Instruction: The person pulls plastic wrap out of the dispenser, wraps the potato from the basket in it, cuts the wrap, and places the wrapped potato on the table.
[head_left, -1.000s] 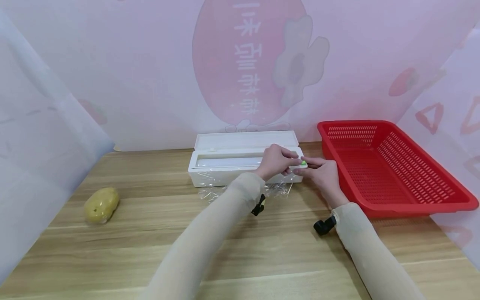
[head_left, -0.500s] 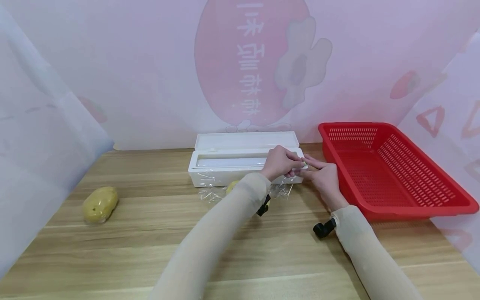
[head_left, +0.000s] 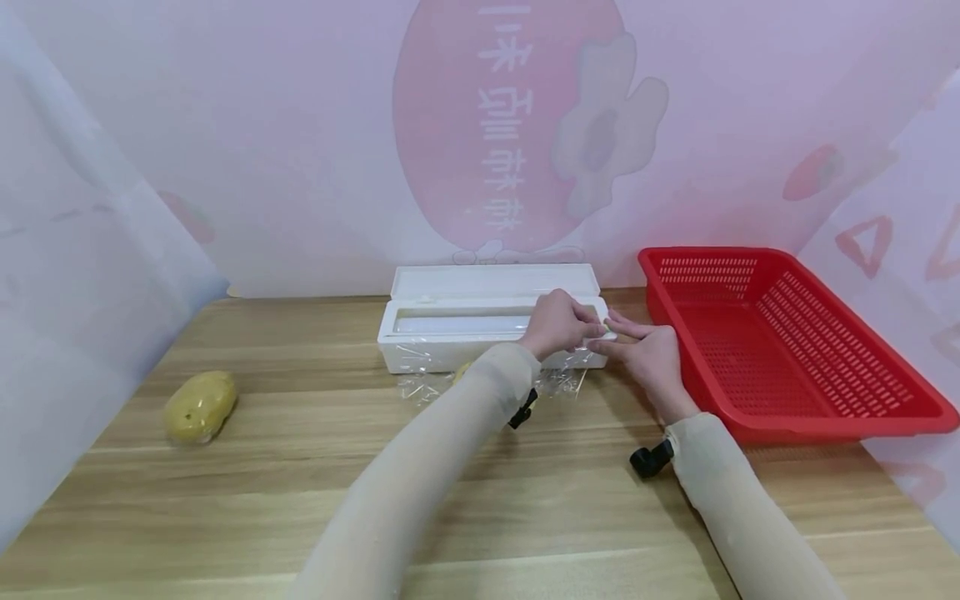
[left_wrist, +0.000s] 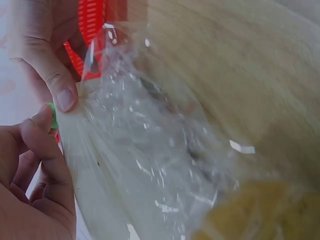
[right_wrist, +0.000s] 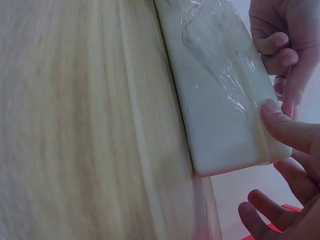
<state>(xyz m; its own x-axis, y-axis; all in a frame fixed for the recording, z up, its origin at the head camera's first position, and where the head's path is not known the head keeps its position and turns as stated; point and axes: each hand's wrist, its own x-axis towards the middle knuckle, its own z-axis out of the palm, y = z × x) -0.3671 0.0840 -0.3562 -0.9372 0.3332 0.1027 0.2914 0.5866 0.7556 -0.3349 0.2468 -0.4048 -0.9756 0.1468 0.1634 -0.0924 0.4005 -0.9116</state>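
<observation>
A white cling film dispenser point(head_left: 420, 354) stands at the back of the table with its lid point(head_left: 495, 282) raised and a roll inside. Clear cling film point(left_wrist: 145, 145) hangs crumpled over its front. My left hand point(head_left: 558, 323) reaches over the right end and pinches the small green slide cutter point(left_wrist: 53, 116) with thumb and fingertips. Beside it, my right hand point(head_left: 648, 358) holds the dispenser's right corner, thumb on the front face and fingers spread round the end. A yellow potato point(left_wrist: 260, 212) lies in front of the dispenser, mostly hidden by my left forearm in the head view.
Another potato point(head_left: 201, 408), shiny as if wrapped in film, sits at the left of the wooden table point(head_left: 300, 500). A red perforated basket point(head_left: 810, 425) stands at the right, close to my right hand. Printed sheets point(head_left: 300, 150) enclose the back and sides.
My left hand has shifted slightly right, close against the right hand, and the green cutter shows less between the fingers. The potato behind my left forearm has come partly into sight.
</observation>
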